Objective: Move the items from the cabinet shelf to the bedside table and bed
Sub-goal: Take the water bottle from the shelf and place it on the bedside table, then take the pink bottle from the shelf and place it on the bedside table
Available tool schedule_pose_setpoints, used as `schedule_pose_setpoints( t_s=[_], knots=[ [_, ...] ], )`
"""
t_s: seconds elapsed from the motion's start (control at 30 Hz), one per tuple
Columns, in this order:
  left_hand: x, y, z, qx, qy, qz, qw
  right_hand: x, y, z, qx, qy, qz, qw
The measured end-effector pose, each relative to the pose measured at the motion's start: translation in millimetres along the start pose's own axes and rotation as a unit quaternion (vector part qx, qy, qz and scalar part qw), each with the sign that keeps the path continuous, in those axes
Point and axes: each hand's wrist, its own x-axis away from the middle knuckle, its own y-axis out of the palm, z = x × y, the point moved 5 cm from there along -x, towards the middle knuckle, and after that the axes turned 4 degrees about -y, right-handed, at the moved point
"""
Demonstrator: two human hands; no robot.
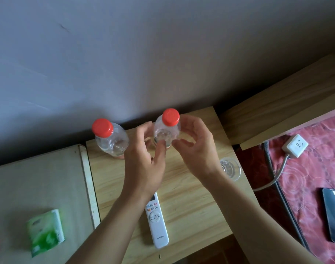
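Now one bottle [166, 133] stands between left hand [143, 164] and right hand [198, 149] fingers [191, 121].

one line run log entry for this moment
left hand: cupped beside bottle, grip unclear | right hand: cupped on its other side, grip unclear | second bottle: upright on bedside table

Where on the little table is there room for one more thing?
Bare wood lies between the remote and the glass, and in a strip left of the remote. The back is crowded: left bottle, right bottle, left hand, right hand.
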Motion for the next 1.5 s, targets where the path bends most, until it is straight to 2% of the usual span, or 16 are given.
schedule_pose_setpoints(
  t_s=[0.23, 0.47, 0.6, 1.0, 1.3, 1.5],
  knots=[
    [10.8, -29.0, 59.6, 0.015, -0.001, 0.023, 1.0, 22.0, -24.4, -70.2, 0.007, -0.032, -0.018, 0.999],
    [6.2, -73.9, 161.3, 0.148, -0.052, 0.027, 0.987, 39.0, -79.6, -170.6, -0.043, -0.09, 0.025, 0.995],
    [4.1, -103.0, 242.0, 0.191, -0.022, 0.02, 0.981, 47.7, -113.3, -238.5, -0.06, -0.133, 0.028, 0.989],
    [61.4, -152.3, 463.3, 0.212, 0.097, -0.025, 0.972, 111.4, -202.8, -446.3, -0.066, -0.236, 0.06, 0.968],
    [129.3, -160.6, 582.5, 0.221, 0.172, -0.056, 0.958, 182.6, -270.6, -550.7, -0.106, -0.279, 0.12, 0.947],
    [176.5, -161.8, 637.4, 0.236, 0.221, -0.11, 0.94, 233.6, -301.2, -592.2, -0.092, -0.308, 0.16, 0.933]
  ],
)
